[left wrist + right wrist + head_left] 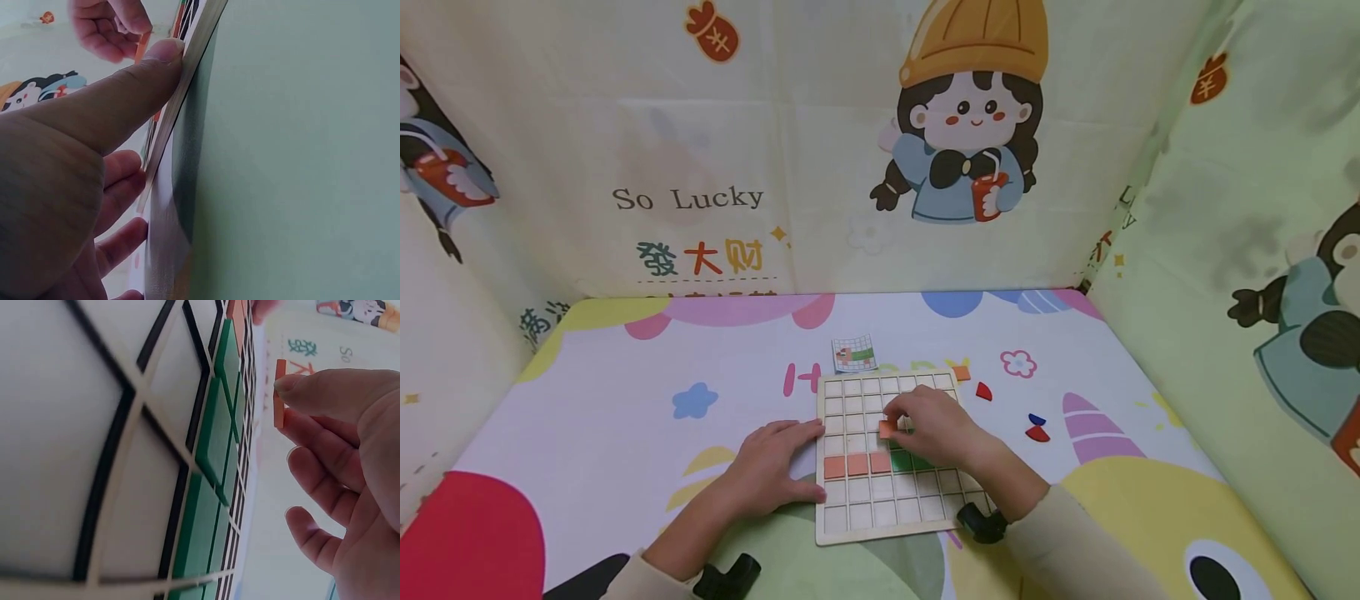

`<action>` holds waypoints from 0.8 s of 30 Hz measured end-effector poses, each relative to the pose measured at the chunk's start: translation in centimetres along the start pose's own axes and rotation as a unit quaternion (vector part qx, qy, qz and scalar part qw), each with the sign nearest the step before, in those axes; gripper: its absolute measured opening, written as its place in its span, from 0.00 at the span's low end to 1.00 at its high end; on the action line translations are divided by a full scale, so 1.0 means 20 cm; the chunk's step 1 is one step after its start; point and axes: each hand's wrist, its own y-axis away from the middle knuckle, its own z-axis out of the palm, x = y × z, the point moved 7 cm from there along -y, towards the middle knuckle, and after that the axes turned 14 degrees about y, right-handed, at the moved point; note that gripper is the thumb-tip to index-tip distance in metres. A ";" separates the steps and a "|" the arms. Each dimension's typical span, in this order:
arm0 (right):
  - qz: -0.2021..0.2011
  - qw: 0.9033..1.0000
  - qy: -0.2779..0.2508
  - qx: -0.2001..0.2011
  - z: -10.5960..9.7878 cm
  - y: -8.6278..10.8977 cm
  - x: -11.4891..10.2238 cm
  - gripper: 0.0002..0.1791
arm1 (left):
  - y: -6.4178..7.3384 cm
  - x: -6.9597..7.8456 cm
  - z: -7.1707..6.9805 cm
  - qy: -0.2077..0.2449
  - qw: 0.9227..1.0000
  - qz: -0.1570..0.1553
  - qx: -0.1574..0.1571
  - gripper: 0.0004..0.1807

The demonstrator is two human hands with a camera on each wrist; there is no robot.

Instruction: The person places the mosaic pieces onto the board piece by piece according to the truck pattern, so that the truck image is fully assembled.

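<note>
A wooden grid board (857,518) lies on the printed tablecloth. One row of it holds salmon square tiles (857,465) at the left and green tiles (901,461) beside them. My right hand (938,427) pinches an orange square tile (887,429) between thumb and finger, above the board. In the right wrist view that orange tile (279,394) is edge-on and apart from the grid. My left hand (769,468) rests against the board's left edge, its thumb (134,94) touching the rim in the left wrist view. Part of the board is hidden under my right hand.
Behind the board lies a small picture card (854,354) with a coloured grid pattern. An orange tile (961,372) is by the far right corner. Further right are red curved pieces (1037,434) and a small blue piece (1037,419). Printed cloth walls (820,167) enclose the table.
</note>
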 end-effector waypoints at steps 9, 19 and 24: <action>-0.001 0.999 0.003 -0.043 0.04 -0.03 -0.04 0.15 | 0.01 0.01 -0.01 0.005 1.000 -0.006 -0.003 0.46; 0.002 0.998 0.004 -0.061 0.07 -0.03 -0.06 0.13 | 0.01 0.01 -0.01 0.004 1.000 -0.001 -0.003 0.46; 0.000 0.998 0.011 -0.063 0.07 -0.04 -0.06 0.14 | 0.01 0.01 -0.01 0.006 1.000 -0.002 -0.002 0.46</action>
